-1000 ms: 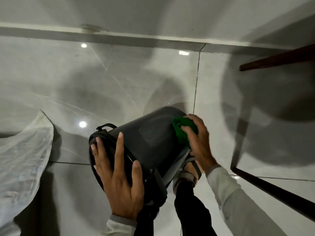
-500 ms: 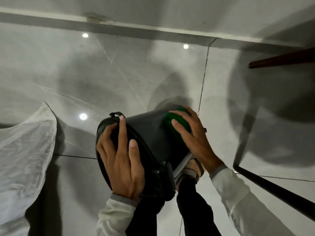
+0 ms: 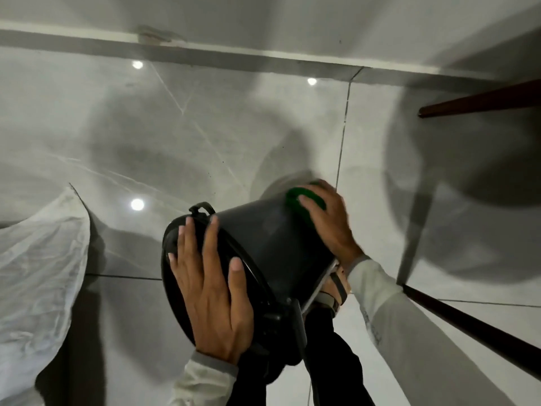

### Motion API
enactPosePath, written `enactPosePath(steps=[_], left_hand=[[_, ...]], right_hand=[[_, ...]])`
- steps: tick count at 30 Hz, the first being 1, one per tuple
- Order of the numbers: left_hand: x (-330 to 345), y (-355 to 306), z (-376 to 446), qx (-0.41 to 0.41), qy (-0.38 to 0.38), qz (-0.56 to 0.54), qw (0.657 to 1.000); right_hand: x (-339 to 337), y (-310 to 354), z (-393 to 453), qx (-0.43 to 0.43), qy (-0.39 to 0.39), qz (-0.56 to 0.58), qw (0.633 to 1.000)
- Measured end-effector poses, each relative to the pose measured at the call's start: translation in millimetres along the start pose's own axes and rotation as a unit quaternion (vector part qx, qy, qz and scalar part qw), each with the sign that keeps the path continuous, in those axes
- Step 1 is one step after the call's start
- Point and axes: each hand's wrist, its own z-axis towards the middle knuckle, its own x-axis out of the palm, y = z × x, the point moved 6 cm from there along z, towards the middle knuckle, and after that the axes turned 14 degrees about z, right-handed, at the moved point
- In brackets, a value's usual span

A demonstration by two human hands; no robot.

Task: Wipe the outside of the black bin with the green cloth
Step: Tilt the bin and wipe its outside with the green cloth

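Since a second ago the green cloth [image 3: 306,202] has slid from the bin's side wall up to its far, bottom end, and the left hand [image 3: 209,288] has shifted further across the lid. The black bin [image 3: 263,247] is tipped well over above the glossy grey tiled floor [image 3: 146,136], lid end toward the person, its wall matte and dark with a soft sheen; a small handle loop sticks up at the lid's edge and a pale strip runs along its lower right side. The left hand lies flat and spread on the lid, fingers extended, bracing rather than gripping. The right hand [image 3: 330,221] curls over the far end, fingers pressing the bunched cloth against the bin. Both sleeves are pale. No writing is readable. A white sheet [image 3: 38,273] lies at the left.
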Motion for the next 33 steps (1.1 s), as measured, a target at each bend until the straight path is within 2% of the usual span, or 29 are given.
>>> enactPosePath(steps=[3, 4, 5, 7, 9, 10, 12, 13, 15, 17, 19, 20, 21, 24, 26, 28, 29, 31, 33], left_hand=[[-1.4, 2.9, 6.6, -0.008, -0.003, -0.012, 1.0], [-1.9, 6.1, 6.2, -0.006, 0.001, -0.018, 1.0], [-2.6, 9.5, 4.0, -0.005, 0.007, -0.022, 1.0], [-3.6, 14.9, -1.1, 0.002, 0.015, -0.025, 1.0], [-1.8, 11.8, -5.0, 0.024, 0.023, -0.008, 0.999], [0.3, 6.6, -6.8, 0.043, 0.027, 0.003, 0.999], [3.6, -4.2, -9.3, 0.078, 0.029, 0.016, 0.996], [5.6, -8.6, -9.9, 0.089, 0.03, 0.019, 0.995], [7.0, -10.5, -9.9, 0.094, 0.031, 0.025, 0.995], [4.8, -5.6, -7.6, 0.088, 0.027, 0.027, 0.995], [0.6, 2.4, -4.2, 0.065, 0.022, 0.02, 0.997], [-1.0, 5.6, -4.1, 0.058, 0.022, 0.018, 0.998], [-2.3, 7.7, -4.1, 0.059, 0.023, 0.018, 0.998], [0.4, 3.0, -10.9, 0.099, 0.036, 0.021, 0.994], [4.7, -5.9, -15.4, 0.143, 0.041, 0.028, 0.988], [10.5, -15.3, -18.4, 0.182, 0.044, 0.043, 0.981], [11.0, -15.9, -19.6, 0.188, 0.044, 0.052, 0.98], [9.3, -10.9, -21.1, 0.177, 0.041, 0.062, 0.981], [6.2, -2.1, -23.3, 0.155, 0.038, 0.063, 0.985]], right_hand=[[43.6, 38.7, -73.7, -0.135, 0.169, 0.045, 0.975], [45.4, 35.9, -97.2, -0.167, 0.21, 0.058, 0.962], [38.7, 26.0, -108.5, -0.179, 0.219, 0.06, 0.957], [9.3, -5.3, -89.5, -0.133, 0.146, 0.041, 0.98], [-20.8, -36.3, -42.4, -0.043, 0.018, -0.006, 0.999], [-29.2, -43.9, -19.1, 0.006, -0.022, -0.036, 0.999], [-21.8, -48.1, 16.4, 0.091, -0.026, -0.085, 0.992], [-10.0, -42.2, 26.6, 0.103, -0.006, -0.095, 0.99], [25.1, -12.0, 23.3, 0.073, 0.073, -0.045, 0.994], [50.8, 27.6, -22.4, -0.04, 0.165, 0.028, 0.985], [51.8, 37.5, -77.2, -0.106, 0.242, 0.058, 0.963], [41.3, 28.5, -92.5, -0.128, 0.236, 0.06, 0.962], [24.9, 14.5, -94.1, -0.121, 0.198, 0.055, 0.971], [-26.1, -41.0, -42.7, 0.031, 0.015, -0.005, 0.999], [-24.8, -52.4, -4.4, 0.15, -0.009, -0.075, 0.986], [-0.7, -44.8, 20.3, 0.194, 0.044, -0.121, 0.972], [16.0, -33.6, 24.0, 0.179, 0.085, -0.109, 0.974], [44.3, 0.3, 5.3, 0.099, 0.182, -0.031, 0.978], [50.1, 19.2, -44.5, 0.001, 0.257, 0.024, 0.966]])
